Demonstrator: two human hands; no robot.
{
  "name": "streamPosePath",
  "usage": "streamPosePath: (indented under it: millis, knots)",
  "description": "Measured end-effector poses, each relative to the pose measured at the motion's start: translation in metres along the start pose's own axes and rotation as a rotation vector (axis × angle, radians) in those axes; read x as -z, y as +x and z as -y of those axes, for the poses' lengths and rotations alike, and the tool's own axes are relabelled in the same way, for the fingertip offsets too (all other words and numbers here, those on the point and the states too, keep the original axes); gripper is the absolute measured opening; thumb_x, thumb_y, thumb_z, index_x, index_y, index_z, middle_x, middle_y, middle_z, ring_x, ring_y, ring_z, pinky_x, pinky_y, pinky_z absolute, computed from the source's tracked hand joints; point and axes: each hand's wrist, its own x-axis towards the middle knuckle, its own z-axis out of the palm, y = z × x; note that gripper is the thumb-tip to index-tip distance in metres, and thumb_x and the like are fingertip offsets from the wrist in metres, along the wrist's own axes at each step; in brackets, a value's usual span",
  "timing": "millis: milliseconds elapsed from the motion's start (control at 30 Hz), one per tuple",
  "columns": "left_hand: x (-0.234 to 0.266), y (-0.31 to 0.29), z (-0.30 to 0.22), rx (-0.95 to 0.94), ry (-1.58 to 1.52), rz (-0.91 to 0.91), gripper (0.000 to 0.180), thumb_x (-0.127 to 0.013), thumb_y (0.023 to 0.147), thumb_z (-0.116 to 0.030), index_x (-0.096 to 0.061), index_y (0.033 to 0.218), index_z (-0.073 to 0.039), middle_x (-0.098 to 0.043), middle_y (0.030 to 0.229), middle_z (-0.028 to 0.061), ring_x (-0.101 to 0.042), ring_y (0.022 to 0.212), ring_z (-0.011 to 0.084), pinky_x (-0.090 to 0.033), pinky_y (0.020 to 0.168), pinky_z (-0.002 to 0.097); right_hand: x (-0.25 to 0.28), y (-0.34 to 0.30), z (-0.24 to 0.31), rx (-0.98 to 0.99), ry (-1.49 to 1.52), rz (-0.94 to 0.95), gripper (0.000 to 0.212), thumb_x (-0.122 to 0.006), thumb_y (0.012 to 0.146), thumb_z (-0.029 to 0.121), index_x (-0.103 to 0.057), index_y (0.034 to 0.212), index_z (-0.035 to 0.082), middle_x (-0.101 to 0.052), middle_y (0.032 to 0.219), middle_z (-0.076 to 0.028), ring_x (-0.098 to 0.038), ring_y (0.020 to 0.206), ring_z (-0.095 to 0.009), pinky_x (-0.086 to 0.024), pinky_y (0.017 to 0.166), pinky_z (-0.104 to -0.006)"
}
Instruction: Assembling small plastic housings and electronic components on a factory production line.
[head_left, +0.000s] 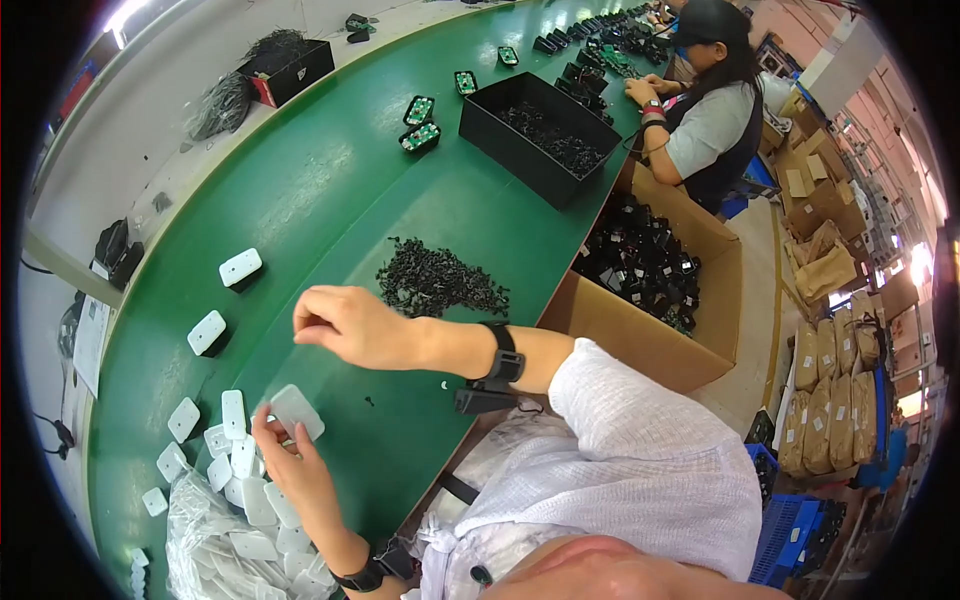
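Between the thumb and fingers of my left hand (297, 468) is a thin, milky-white rounded plate (299, 412), tilted above the green table. My right hand (350, 326) hovers over the tabletop, its thumb and fingertips pinched together. Whatever they hold, if anything, is hidden. Just beyond that hand lies a loose heap of tiny black pieces (430, 280). Beside my left hand, several similar white plates (232, 414) are strewn on the table. More of them fill a clear plastic bag (195, 515) at the near left.
White-topped black blocks (240, 267) stand at the left. A black bin (520, 165) of small dark parts and open housings with green boards (420, 137) lie farther off. A carton (655, 330) of black units adjoins the table's right edge. A co-worker (715, 120) sits beyond it.
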Motion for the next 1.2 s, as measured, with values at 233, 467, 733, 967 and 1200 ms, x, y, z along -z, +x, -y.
streamPosePath:
  millis: [233,467,733,967,1200]
  knots:
    - [-0.015,0.002,0.022,0.233,-0.719,0.036,0.041,-0.053,0.087,0.009,-0.045,0.125,-0.001,-0.053,0.107,0.0077,-0.055,0.079,0.0099,-0.048,0.056,0.0207,-0.044,-0.001,-0.008,-0.285,0.409,0.113,0.01,-0.061,0.09,0.008,-0.057,0.09,0.0,-0.063,0.079,-0.008,-0.061,0.068,-0.011,-0.049,0.058,-0.0251]
    - [-0.019,0.003,0.027,0.125,-0.339,-0.04,0.008,-0.066,0.087,-0.007,-0.061,0.087,-0.001,-0.055,0.071,0.0035,-0.052,0.067,0.0106,-0.041,0.057,0.0258,-0.038,-0.006,-0.02,-0.597,0.749,0.12,0.008,-0.057,0.094,0.007,-0.058,0.094,-0.001,-0.064,0.083,-0.008,-0.062,0.068,-0.012,-0.052,0.062,-0.0252]
    - [-0.016,0.001,0.007,0.353,-0.775,-0.176,0.021,-0.061,0.087,0.001,-0.066,0.106,-0.004,-0.055,0.08,0.0056,-0.05,0.06,0.0108,-0.043,0.053,0.0239,-0.036,-0.009,-0.009,-0.523,0.625,0.267,0.024,-0.055,0.093,0.003,-0.061,0.117,0.0,-0.058,0.09,-0.002,-0.054,0.078,-0.007,-0.046,0.07,-0.0211]
    - [-0.015,0.003,0.012,-0.097,-0.424,-0.179,0.042,-0.06,0.08,0.011,-0.068,0.113,-0.013,-0.052,0.078,0.0064,-0.054,0.06,0.0155,-0.046,0.055,0.0261,-0.036,-0.008,0.003,-0.638,0.669,0.383,0.042,-0.062,0.088,0.001,-0.046,0.127,0.001,-0.059,0.087,-0.004,-0.056,0.073,-0.008,-0.047,0.065,-0.0215]
    - [-0.018,0.002,0.011,-0.226,-0.33,-0.231,0.029,-0.066,0.076,0.008,-0.069,0.1,-0.008,-0.053,0.077,0.0069,-0.057,0.062,0.0183,-0.046,0.053,0.0285,-0.039,-0.012,0.007,-0.629,0.641,0.46,0.042,-0.065,0.087,0.002,-0.045,0.124,0.002,-0.06,0.086,-0.006,-0.057,0.075,-0.009,-0.047,0.065,-0.021]
